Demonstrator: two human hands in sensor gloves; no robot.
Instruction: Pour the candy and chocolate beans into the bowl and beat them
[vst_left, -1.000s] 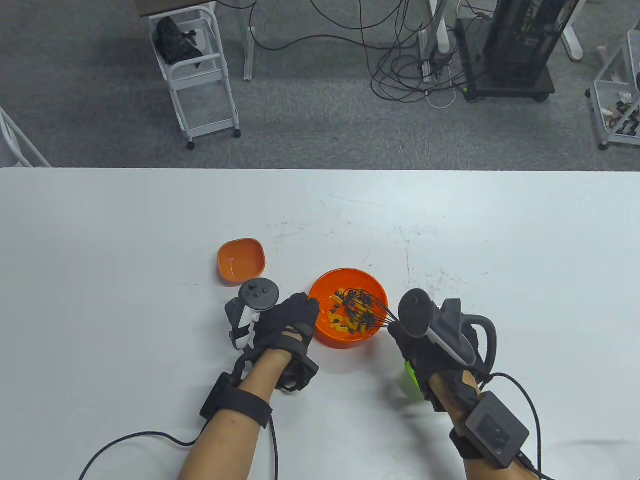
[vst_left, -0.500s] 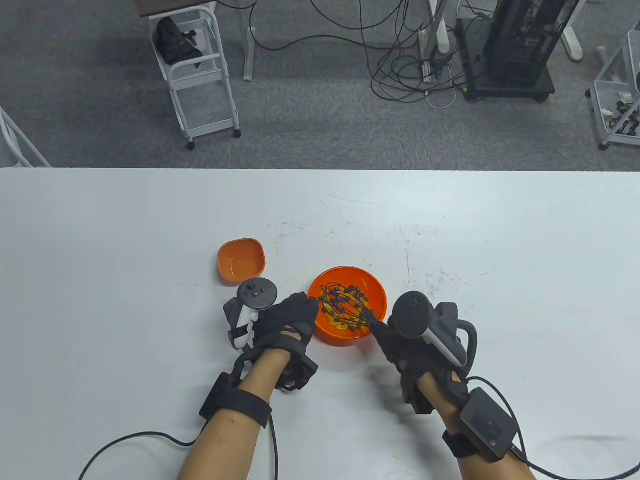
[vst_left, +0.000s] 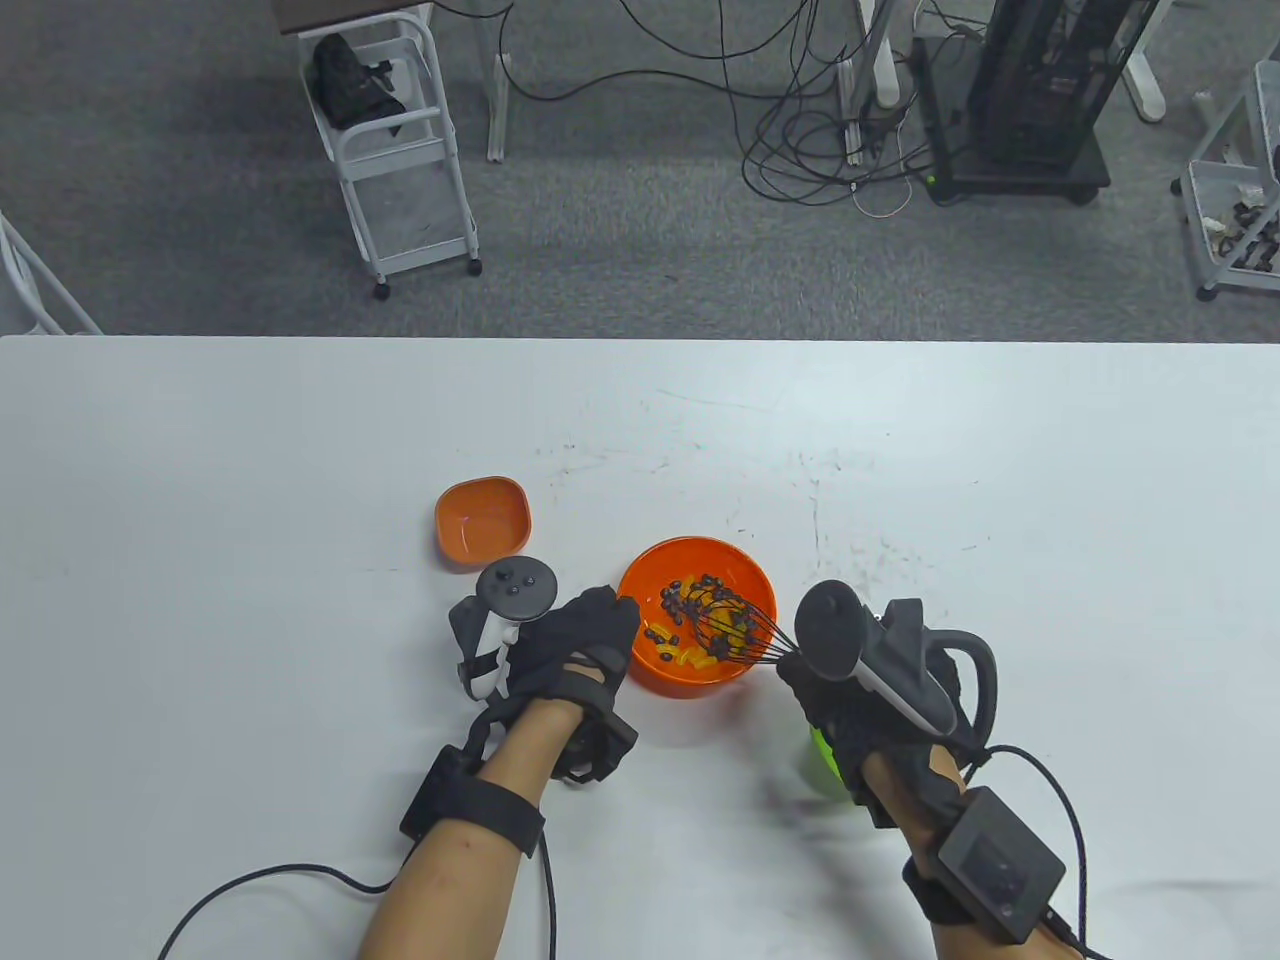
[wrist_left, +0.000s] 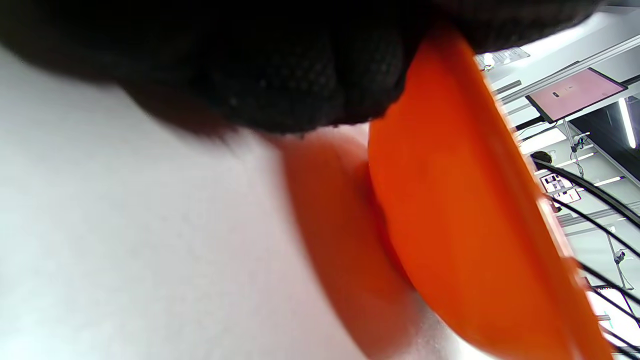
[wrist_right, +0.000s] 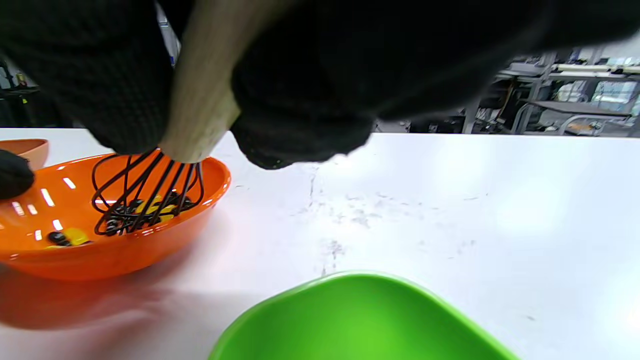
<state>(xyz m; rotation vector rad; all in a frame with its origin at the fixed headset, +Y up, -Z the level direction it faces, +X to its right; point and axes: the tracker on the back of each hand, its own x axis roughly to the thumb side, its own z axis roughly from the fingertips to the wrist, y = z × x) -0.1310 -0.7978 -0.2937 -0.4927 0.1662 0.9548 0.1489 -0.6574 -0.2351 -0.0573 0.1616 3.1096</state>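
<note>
The orange bowl (vst_left: 690, 545) sits at the table's front centre and holds yellow candies (vst_left: 680, 655) and dark chocolate beans (vst_left: 672, 603). My left hand (vst_left: 600, 625) holds the bowl's left rim; the left wrist view shows gloved fingers (wrist_left: 300, 75) against the bowl's outer wall (wrist_left: 450, 200). My right hand (vst_left: 805, 672) grips the wooden handle (wrist_right: 205, 100) of a black wire whisk (vst_left: 738, 622). The whisk's wires (wrist_right: 145, 195) dip into the right half of the bowl (wrist_right: 115, 260), among the beans.
A small orange dish (vst_left: 483, 518) lies behind my left hand. A green dish (wrist_right: 360, 320) sits on the table under my right wrist, partly hidden in the table view (vst_left: 822, 752). Cables trail from both wrists to the front edge.
The whisk swept to the bowl's left side, then back to its right side, scattering the beans. My right hand followed, left then right. The left hand and bowl stayed put.
</note>
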